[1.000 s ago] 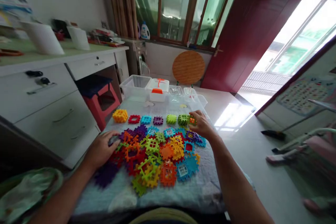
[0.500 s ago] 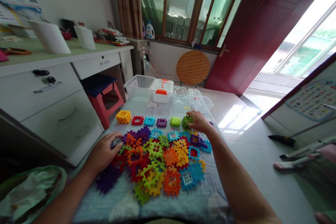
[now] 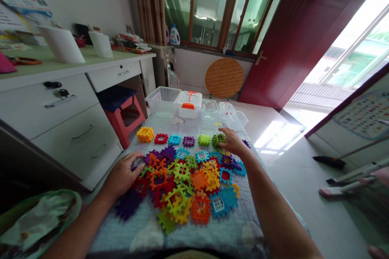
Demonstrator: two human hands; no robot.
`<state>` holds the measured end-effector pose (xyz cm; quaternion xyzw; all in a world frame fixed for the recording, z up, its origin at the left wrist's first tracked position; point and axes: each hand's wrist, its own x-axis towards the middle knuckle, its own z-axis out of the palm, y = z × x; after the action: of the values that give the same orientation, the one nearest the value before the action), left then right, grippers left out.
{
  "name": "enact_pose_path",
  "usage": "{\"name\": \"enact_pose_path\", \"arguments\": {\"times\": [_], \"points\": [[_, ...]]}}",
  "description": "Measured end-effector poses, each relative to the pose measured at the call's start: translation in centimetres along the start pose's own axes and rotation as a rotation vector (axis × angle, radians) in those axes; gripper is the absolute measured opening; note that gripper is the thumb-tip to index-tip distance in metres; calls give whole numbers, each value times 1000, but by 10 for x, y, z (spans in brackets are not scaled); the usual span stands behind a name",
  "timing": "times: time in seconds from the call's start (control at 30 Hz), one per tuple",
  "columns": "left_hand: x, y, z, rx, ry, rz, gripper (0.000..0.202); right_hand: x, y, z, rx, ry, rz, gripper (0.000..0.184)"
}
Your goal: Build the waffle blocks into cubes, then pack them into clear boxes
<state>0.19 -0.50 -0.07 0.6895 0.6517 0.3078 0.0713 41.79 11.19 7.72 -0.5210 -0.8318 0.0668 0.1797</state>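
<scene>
A heap of flat, toothed plastic building tiles (image 3: 185,184) in many colours lies on a pale blue quilted cloth (image 3: 142,230). Beyond the heap stands a row of small stacks: yellow (image 3: 145,134), red (image 3: 161,138), blue (image 3: 174,139), purple (image 3: 189,141), light green (image 3: 204,139) and dark green (image 3: 216,140). My right hand (image 3: 232,142) rests on the dark green stack at the row's right end, fingers curled round it. My left hand (image 3: 123,174) lies on the left edge of the heap, fingers bent over purple tiles.
Clear plastic boxes (image 3: 164,101), one with an orange latch (image 3: 188,106), stand at the cloth's far edge. A white desk with drawers (image 3: 60,109) and a red stool (image 3: 123,119) are on the left. A round wooden board (image 3: 224,77) leans by the window. Tiled floor lies right.
My right hand carried a green tile to the dark green stack and now sits on it. The left hand stayed at the heap's left edge. The camera shifted slightly.
</scene>
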Motion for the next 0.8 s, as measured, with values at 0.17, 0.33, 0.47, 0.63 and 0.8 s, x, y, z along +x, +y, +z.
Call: {"name": "enact_pose_path", "arguments": {"times": [0.17,0.33,0.47,0.63,0.8], "points": [[0,-2,2,7,-11,5,39,-36,-24,2,169,232,17,24],[1,2,0,0,-5,-1,38,-53,-60,18,196,44,-111,20],[0,7,-4,-18,14,-27,38,-50,-74,26,103,-104,-127,26],[0,10,-5,-16,15,-31,38,-51,-74,33,-8,-159,-39,34],[0,9,-4,-2,15,-23,36,-55,-69,38,38,-63,-64,37]]}}
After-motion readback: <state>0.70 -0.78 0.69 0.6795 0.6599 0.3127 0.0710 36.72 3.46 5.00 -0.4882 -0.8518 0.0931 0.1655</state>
